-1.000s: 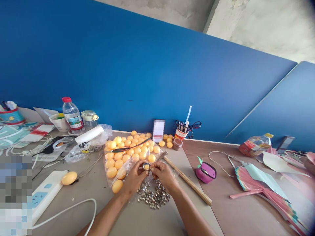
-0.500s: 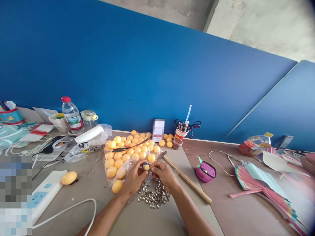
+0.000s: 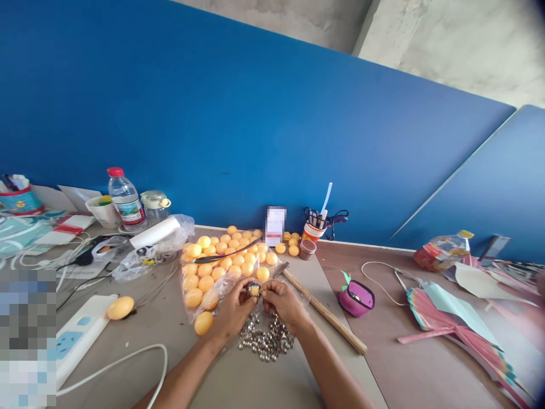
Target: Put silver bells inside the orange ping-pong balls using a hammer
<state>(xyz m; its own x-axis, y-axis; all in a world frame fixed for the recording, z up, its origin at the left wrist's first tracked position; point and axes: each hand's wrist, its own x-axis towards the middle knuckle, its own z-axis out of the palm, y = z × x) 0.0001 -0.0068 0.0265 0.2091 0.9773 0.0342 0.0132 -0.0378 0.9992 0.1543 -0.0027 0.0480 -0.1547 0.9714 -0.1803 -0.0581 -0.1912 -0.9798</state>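
Observation:
A small round piece (image 3: pixel 254 290), dark and silvery around the outside with yellow in the middle, is pinched between my two hands. My left hand (image 3: pixel 237 305) grips it from the left, fingers closed. From the other side the closed fingertips of my right hand (image 3: pixel 284 302) press at its edge; whether they hold a smaller part is hidden. Just below my hands lies a pile of shiny silver beads (image 3: pixel 269 343). Behind my left hand is a clear plastic bag of orange balls (image 3: pixel 225 262), with a dark strap (image 3: pixel 221 257) across it.
A wooden-handled hammer (image 3: pixel 326 309) lies right of my hands. Beyond stand a brown cup (image 3: pixel 307 249) and a pen cup (image 3: pixel 314 231). A purple pouch (image 3: pixel 356 298) and pink fan (image 3: pixel 451 324) lie right. A power strip (image 3: pixel 80 335), white cable (image 3: pixel 128 363) and bottle (image 3: pixel 126 199) are left.
My hands keep nearly the same pose around the round piece. At the far right edge, another person's blurred hand has moved further out of view.

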